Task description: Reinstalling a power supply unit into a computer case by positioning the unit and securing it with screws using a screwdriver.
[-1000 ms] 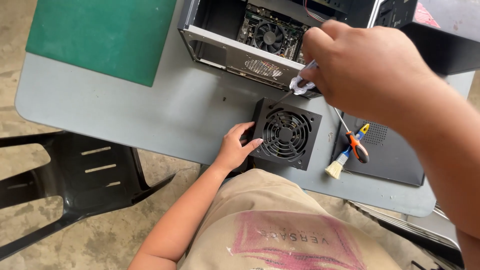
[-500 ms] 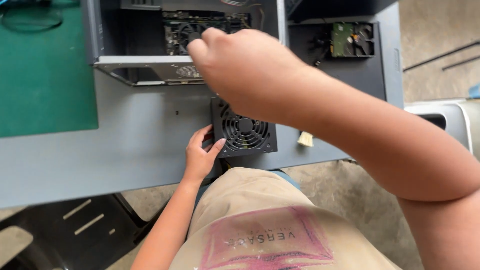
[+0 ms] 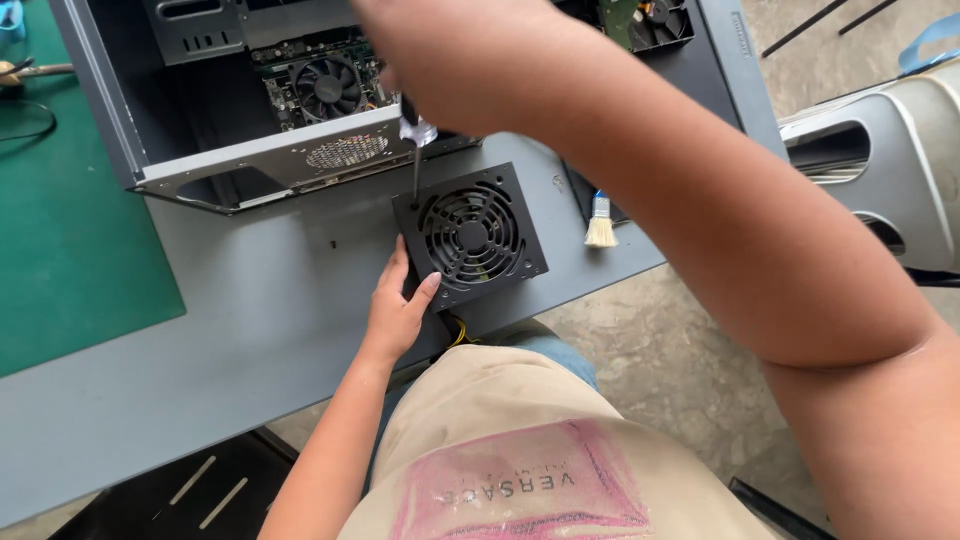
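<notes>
One power supply, two hands

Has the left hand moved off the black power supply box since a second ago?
No. The left hand grips the power supply at its left edge, on the grey table, as before.
</notes>
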